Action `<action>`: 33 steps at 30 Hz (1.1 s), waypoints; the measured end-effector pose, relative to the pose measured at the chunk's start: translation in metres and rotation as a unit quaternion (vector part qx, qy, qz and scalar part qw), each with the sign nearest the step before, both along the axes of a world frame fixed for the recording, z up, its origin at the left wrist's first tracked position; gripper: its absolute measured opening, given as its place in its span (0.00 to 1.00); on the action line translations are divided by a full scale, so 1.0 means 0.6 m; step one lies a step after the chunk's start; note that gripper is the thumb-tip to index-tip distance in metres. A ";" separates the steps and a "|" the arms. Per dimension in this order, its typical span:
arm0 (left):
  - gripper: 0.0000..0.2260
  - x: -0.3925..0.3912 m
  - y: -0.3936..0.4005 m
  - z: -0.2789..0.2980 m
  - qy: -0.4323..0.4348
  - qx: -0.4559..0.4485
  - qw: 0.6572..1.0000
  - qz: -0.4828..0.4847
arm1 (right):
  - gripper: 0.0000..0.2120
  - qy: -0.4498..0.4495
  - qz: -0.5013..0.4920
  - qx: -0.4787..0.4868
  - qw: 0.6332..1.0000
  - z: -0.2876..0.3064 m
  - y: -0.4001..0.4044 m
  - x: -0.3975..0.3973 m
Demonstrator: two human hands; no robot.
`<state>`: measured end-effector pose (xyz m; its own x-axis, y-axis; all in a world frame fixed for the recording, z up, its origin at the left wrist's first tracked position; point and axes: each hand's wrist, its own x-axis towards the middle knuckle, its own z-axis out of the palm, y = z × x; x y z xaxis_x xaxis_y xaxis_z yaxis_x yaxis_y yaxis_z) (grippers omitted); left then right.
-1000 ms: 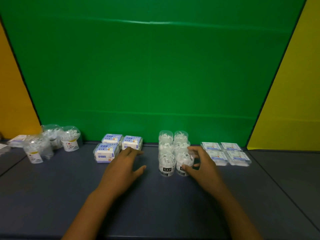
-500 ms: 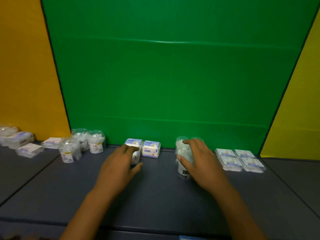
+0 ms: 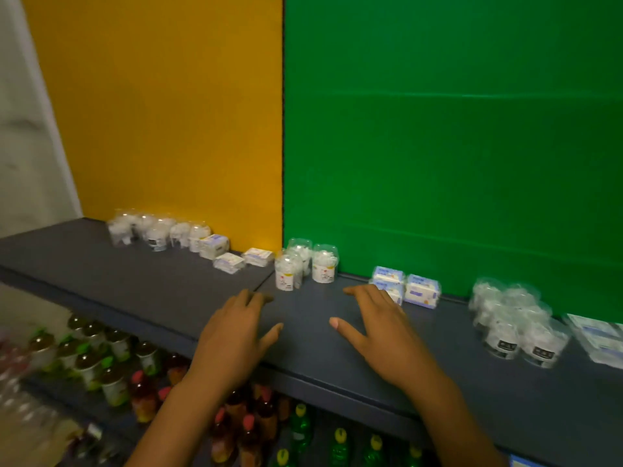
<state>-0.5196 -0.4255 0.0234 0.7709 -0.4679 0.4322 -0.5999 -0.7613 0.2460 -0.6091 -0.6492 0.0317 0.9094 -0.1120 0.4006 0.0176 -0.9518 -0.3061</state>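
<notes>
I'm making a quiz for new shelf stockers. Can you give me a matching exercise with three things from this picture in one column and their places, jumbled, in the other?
Things
1. blue-and-white packs
2. cluster of black-labelled clear tubs
3. drink bottles

Places
A. below the dark shelf
B. by the fingertips of the right hand
C. on the shelf, near the picture's right edge

Pairs: 1-B, 2-C, 3-A

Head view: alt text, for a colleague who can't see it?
Left hand and right hand, both open and holding nothing, hang over a dark grey shelf near clear plastic tubs and white-and-blue wrapped packs. Bottled drinks stand below.
</notes>
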 end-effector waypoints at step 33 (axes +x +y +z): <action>0.23 0.395 0.351 0.011 0.004 0.008 0.985 0.170 | 0.23 -0.019 0.126 0.025 0.992 -0.006 0.297 0.560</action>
